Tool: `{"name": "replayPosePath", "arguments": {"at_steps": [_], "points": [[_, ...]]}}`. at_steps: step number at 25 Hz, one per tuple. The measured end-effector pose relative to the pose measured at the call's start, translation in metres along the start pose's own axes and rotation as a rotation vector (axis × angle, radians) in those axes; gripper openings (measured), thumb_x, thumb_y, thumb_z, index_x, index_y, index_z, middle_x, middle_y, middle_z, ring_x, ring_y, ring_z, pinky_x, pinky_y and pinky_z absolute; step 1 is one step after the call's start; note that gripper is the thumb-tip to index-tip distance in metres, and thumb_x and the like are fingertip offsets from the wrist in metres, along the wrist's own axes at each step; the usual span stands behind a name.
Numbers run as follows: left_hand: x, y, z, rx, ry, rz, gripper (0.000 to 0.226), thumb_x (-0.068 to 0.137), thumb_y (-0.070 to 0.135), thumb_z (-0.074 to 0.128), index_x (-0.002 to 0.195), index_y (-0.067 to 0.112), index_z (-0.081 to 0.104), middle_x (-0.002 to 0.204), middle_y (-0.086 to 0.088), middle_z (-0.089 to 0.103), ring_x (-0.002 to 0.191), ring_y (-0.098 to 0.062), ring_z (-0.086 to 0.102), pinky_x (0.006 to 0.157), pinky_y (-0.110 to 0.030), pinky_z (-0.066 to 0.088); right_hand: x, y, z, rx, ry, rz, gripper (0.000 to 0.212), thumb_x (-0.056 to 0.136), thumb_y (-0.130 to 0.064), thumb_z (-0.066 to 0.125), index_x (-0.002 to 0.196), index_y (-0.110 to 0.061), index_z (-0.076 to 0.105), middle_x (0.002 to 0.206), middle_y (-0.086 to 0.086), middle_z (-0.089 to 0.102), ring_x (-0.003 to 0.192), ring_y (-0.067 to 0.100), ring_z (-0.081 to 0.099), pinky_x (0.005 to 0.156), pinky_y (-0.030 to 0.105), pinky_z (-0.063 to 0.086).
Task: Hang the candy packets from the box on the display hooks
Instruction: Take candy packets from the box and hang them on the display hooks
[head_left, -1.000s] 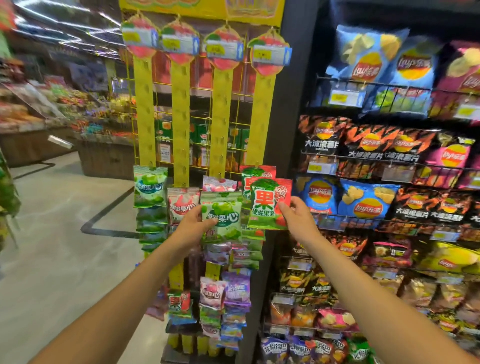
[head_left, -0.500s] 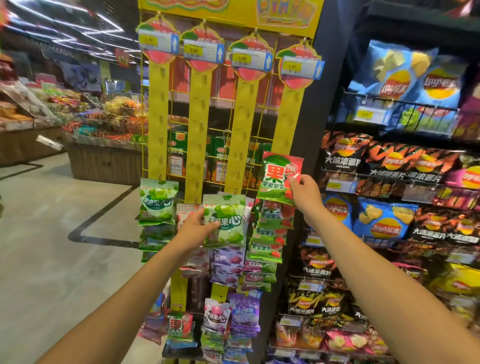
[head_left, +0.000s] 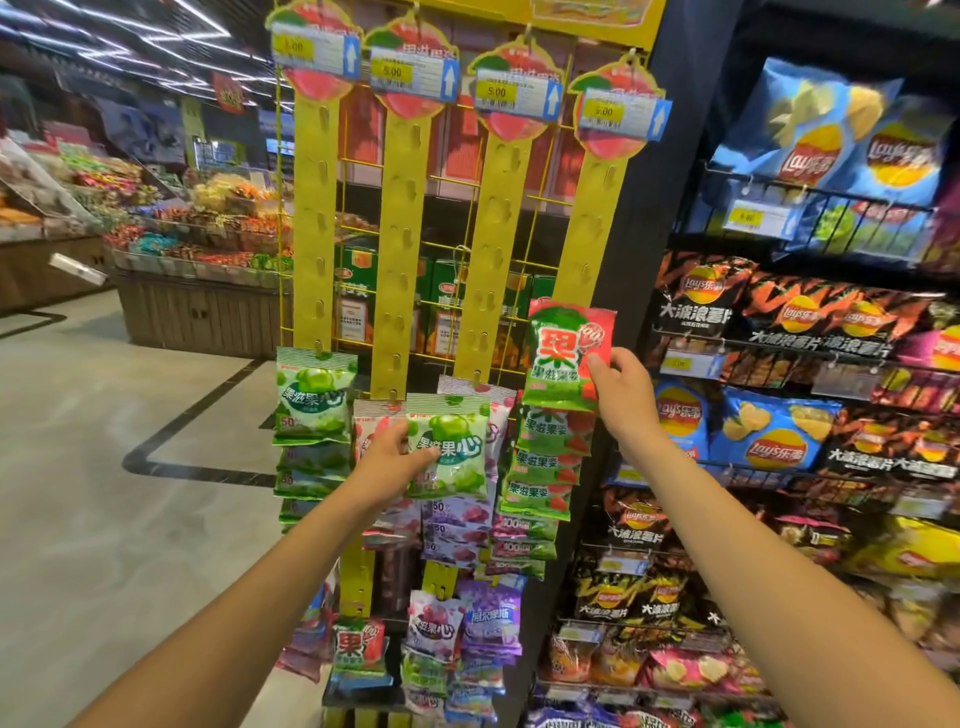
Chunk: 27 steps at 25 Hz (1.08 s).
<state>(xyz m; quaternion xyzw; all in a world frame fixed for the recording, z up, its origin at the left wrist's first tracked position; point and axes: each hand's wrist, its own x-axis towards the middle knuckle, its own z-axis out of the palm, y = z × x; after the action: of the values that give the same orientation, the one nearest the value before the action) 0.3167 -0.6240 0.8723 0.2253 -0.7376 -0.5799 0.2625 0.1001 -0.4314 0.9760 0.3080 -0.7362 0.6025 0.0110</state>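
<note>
Two packets are in play in the head view, one per hand. The right hand (head_left: 621, 400) has its fingers (head_left: 597, 371) pinched on the lower right edge of a red-and-green packet (head_left: 563, 353). It's held upright with its top against the rightmost yellow strip (head_left: 589, 223), just above the stack of matching packets (head_left: 545, 467) already hanging there. The low grip looks deliberate, keeping the packet's top free to meet a hook, but that's a guess since the hook itself is too small to make out.

The left hand (head_left: 387, 460) grips a green packet (head_left: 449, 449) by its left edge, thumb across the front. It sits in front of the packets hanging on the middle strips (head_left: 400, 234), probably waiting its turn. The box isn't in shot.

Room-wise, all four strips are bare above the hanging packets, so there are plenty of free slots higher up. The right side is tight: a black pillar (head_left: 639, 234) stands just beside the rightmost strip, with the chip shelves (head_left: 779, 348) right after it. That leaves the right arm little space to swing outward. The left side opens onto bare floor (head_left: 104, 467). The hanging packets overlap each other, so a careless wrist could easily knock some loose.
</note>
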Motion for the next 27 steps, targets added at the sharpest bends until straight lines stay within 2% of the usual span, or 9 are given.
{"name": "replayPosePath", "arguments": {"at_steps": [5, 7, 9, 12, 15, 19, 21, 23, 27], "points": [[-0.003, 0.004, 0.002, -0.033, -0.022, 0.001, 0.016, 0.101, 0.030, 0.068, 0.104, 0.033, 0.053, 0.101, 0.006, 0.045, 0.094, -0.015, 0.048, 0.083, -0.037, 0.040, 0.017, -0.011, -0.007, 0.040, 0.058, 0.061, 0.035, 0.104, -0.038, 0.054, 0.109, -0.005, 0.062, 0.094, 0.008, 0.060, 0.082, 0.022, 0.056, 0.071, 0.041, 0.046], [-0.005, 0.002, 0.001, -0.062, -0.025, 0.000, 0.046, 0.099, 0.033, 0.070, 0.138, 0.016, 0.053, 0.128, -0.006, 0.056, 0.118, -0.025, 0.056, 0.090, -0.040, 0.045, 0.014, -0.002, -0.004, 0.002, 0.018, 0.102, 0.030, 0.104, -0.037, 0.055, 0.104, -0.008, 0.063, 0.095, 0.006, 0.063, 0.085, 0.022, 0.059, 0.073, 0.043, 0.050], [-0.010, 0.005, 0.000, -0.076, -0.031, 0.004, 0.063, 0.097, 0.035, 0.072, 0.149, 0.012, 0.045, 0.144, -0.013, 0.055, 0.131, -0.032, 0.054, 0.100, -0.044, 0.048, 0.008, 0.004, -0.002, -0.017, -0.008, 0.125, 0.026, 0.105, -0.036, 0.055, 0.105, -0.012, 0.065, 0.097, 0.003, 0.064, 0.085, 0.018, 0.061, 0.075, 0.041, 0.051], [-0.015, 0.007, 0.000, -0.062, -0.018, 0.007, 0.062, 0.096, 0.035, 0.072, 0.148, 0.014, 0.047, 0.146, -0.012, 0.055, 0.131, -0.030, 0.055, 0.108, -0.050, 0.049, 0.002, 0.008, 0.000, -0.044, -0.003, 0.117, 0.031, 0.105, -0.039, 0.054, 0.103, -0.009, 0.063, 0.093, 0.003, 0.061, 0.080, 0.018, 0.058, 0.071, 0.038, 0.046], [-0.014, 0.005, 0.002, -0.044, -0.014, 0.013, 0.046, 0.099, 0.027, 0.069, 0.141, 0.015, 0.053, 0.137, -0.010, 0.057, 0.124, -0.030, 0.057, 0.095, -0.041, 0.051, -0.004, 0.012, -0.002, -0.177, 0.038, 0.012, 0.039, 0.103, -0.041, 0.055, 0.085, -0.008, 0.057, 0.077, 0.008, 0.055, 0.070, 0.022, 0.053, 0.065, 0.039, 0.041], [-0.020, 0.008, 0.004, -0.077, -0.027, 0.018, 0.019, 0.101, 0.021, 0.067, 0.111, 0.033, 0.058, 0.115, 0.005, 0.061, 0.110, -0.024, 0.059, 0.086, -0.036, 0.053, -0.012, 0.014, -0.006, -0.346, 0.095, -0.056, 0.031, 0.098, -0.053, 0.058, 0.093, -0.023, 0.064, 0.086, -0.001, 0.068, 0.078, 0.017, 0.065, 0.068, 0.043, 0.054], [-0.020, 0.006, 0.004, -0.118, -0.029, -0.001, 0.039, 0.100, 0.023, 0.069, 0.136, 0.026, 0.055, 0.136, -0.001, 0.058, 0.128, -0.029, 0.056, 0.100, -0.043, 0.051, -0.017, 0.012, -0.007, -0.369, 0.118, -0.056, 0.028, 0.094, -0.052, 0.064, 0.103, -0.026, 0.061, 0.096, -0.004, 0.064, 0.086, 0.015, 0.062, 0.070, 0.043, 0.054], [-0.017, 0.002, 0.004, -0.194, -0.028, -0.018, 0.078, 0.099, 0.028, 0.071, 0.162, 0.018, 0.026, 0.161, -0.017, 0.037, 0.146, -0.033, 0.041, 0.110, -0.047, 0.042, -0.026, 0.013, -0.005, -0.356, 0.156, -0.057, 0.038, 0.091, -0.048, 0.070, 0.115, -0.023, 0.055, 0.107, -0.004, 0.056, 0.091, 0.014, 0.057, 0.070, 0.039, 0.051], [-0.020, 0.000, 0.003, -0.202, -0.014, -0.025, 0.083, 0.101, 0.026, 0.068, 0.165, 0.017, 0.016, 0.169, -0.020, 0.022, 0.155, -0.031, 0.025, 0.116, -0.048, 0.034, -0.053, 0.013, 0.016, -0.251, 0.170, -0.098, 0.032, 0.093, -0.033, 0.072, 0.113, -0.024, 0.050, 0.100, 0.000, 0.054, 0.081, 0.013, 0.058, 0.070, 0.039, 0.051]]}}
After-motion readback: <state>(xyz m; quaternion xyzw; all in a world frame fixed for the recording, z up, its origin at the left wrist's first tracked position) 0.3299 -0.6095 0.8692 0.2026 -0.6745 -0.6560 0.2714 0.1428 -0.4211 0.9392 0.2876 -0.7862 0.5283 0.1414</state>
